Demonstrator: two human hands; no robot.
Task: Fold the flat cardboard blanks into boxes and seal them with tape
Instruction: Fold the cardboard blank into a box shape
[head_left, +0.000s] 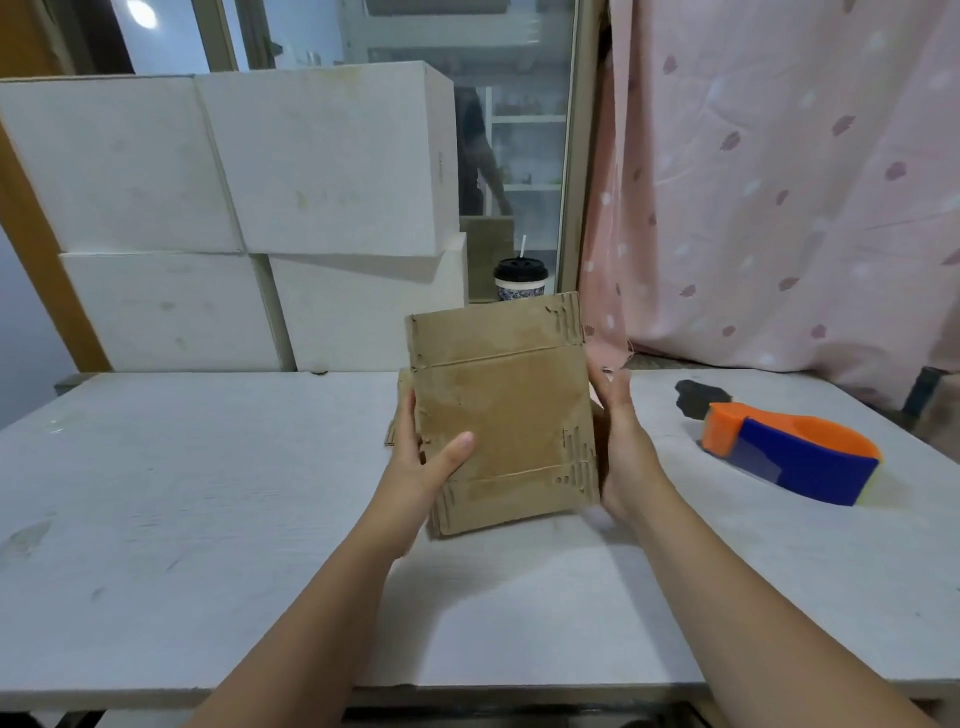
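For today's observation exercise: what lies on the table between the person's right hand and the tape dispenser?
Nothing: the head view shows bare table between right hand and tape dispenser.

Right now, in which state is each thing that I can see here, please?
cardboard blank: flat, not yet folded, held upright between both hands.
left hand: grips the blank's left edge, thumb on the front.
right hand: fingers straight, pressed against the right edge.
tape dispenser: lies on the table, untouched.
cup: upright, lid on, straw in.
white boxes: closed, stacked.
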